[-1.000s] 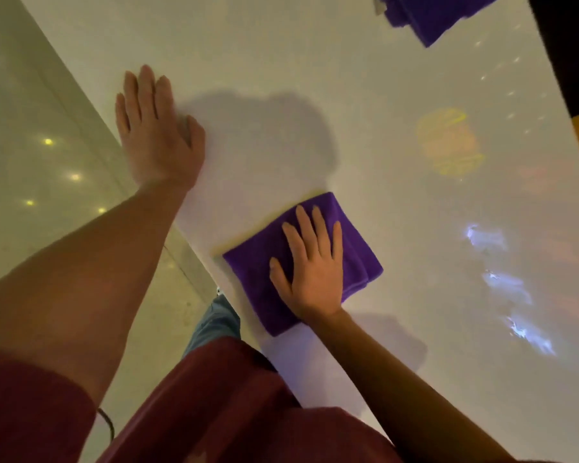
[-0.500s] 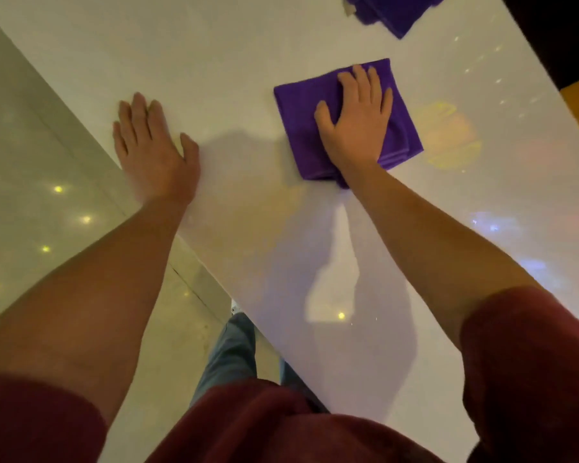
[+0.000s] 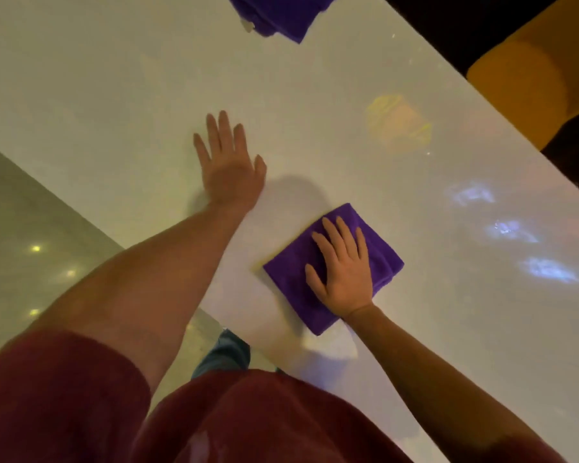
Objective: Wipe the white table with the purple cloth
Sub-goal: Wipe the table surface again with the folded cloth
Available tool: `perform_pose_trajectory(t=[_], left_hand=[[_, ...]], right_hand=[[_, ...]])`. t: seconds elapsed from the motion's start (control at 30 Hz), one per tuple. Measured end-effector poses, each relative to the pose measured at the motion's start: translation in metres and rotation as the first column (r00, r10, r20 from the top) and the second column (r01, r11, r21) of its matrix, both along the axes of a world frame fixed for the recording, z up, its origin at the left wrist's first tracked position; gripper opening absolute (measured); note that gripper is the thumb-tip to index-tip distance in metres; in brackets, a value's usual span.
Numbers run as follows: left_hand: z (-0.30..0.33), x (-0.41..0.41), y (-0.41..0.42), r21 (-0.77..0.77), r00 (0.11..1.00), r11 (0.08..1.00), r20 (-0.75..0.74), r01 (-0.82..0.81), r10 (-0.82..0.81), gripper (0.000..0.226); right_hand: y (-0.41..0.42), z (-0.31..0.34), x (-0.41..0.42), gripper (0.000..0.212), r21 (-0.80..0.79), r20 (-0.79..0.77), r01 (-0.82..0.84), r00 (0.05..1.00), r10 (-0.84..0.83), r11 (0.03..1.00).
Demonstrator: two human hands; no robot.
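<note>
Near the white table (image 3: 114, 95) edge, right hand (image 3: 343, 272), fingers flat and spread, presses purple cloth (image 3: 288, 282); left hand (image 3: 229, 172) braces open, holding nothing; keep pressure even

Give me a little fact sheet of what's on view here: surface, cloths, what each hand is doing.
surface: white table, glossy, with coloured light reflections
cloth in use: folded purple cloth, flat near the table's near edge
right hand: palm down on that cloth, fingers spread
left hand: flat on the bare table, holding nothing
other cloth: second purple cloth at the far edge, partly out of view
</note>
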State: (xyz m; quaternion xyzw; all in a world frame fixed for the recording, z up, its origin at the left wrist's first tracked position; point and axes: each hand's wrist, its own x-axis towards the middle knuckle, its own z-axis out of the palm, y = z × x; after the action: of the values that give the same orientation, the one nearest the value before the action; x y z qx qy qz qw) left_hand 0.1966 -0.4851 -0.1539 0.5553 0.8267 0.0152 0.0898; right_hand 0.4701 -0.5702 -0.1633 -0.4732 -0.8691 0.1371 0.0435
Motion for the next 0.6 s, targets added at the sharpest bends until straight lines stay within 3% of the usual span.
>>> perform_pose_trajectory(t=[0.13, 0.3, 0.43, 0.6], left_hand=[[-0.016, 0.065, 0.012, -0.029, 0.992, 0.992, 0.039, -0.12, 0.121, 0.075], [-0.028, 0.07, 0.012, 0.024, 0.988, 0.988, -0.038, -0.15, 0.15, 0.076], [-0.02, 0.073, 0.014, -0.011, 0.988, 0.988, -0.032, -0.153, 0.153, 0.076], [-0.028, 0.068, 0.017, 0.049, 0.986, 0.985, -0.038, -0.163, 0.164, 0.077]], right_hand=[[0.072, 0.0, 0.012, 0.06, 0.025, -0.007, 0.015, 1.0, -0.015, 1.0], [0.184, -0.009, -0.006, 0.057, 0.115, -0.039, 0.171, 0.985, -0.168, 0.978], [0.256, 0.005, -0.052, 0.061, 0.084, -0.032, 0.242, 0.97, -0.24, 0.967], [0.312, 0.002, -0.082, 0.067, 0.075, -0.029, 0.274, 0.962, -0.272, 0.959]])
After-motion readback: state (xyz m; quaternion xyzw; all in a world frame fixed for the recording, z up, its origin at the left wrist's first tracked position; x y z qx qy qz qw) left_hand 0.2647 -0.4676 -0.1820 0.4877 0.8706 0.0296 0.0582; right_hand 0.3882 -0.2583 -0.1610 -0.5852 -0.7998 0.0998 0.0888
